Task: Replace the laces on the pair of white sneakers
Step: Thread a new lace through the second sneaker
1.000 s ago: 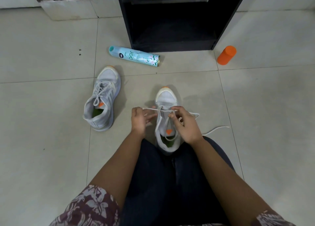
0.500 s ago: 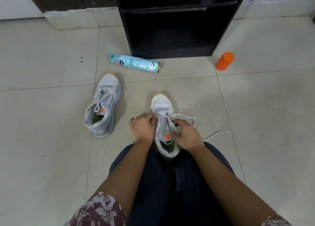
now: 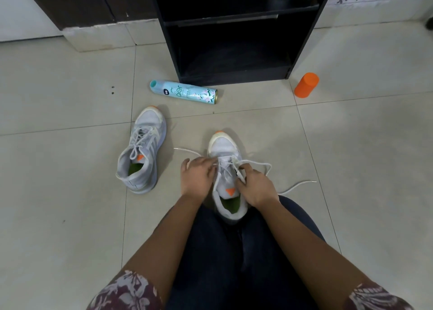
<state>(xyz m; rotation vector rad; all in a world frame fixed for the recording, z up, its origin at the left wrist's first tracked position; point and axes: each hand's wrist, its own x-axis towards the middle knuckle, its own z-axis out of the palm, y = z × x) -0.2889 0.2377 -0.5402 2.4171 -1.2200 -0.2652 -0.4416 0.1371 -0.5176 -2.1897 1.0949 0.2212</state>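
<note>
Sitting on beige tiled floor (image 3: pixel 70 192): near sneaker (image 3: pixel 226 169), lace (image 3: pixel 262 165) trailing loose, left hand (image 3: pixel 198 177) and right hand (image 3: pixel 255 188) both pinching it; laced sneaker (image 3: pixel 143 155), spray can (image 3: pixel 184 92), orange cap (image 3: pixel 306 85) lying around.

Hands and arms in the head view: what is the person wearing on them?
Both hands, left hand and right hand, are bare: no gloves, rings or watch visible. The forearms are bare too. Short maroon sleeves with a pale floral print end near the elbows.

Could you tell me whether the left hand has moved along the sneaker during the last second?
Yes. The left hand dropped from pulling lace beside the white sneaker onto its left side, judged against the orange tongue tab.
</note>
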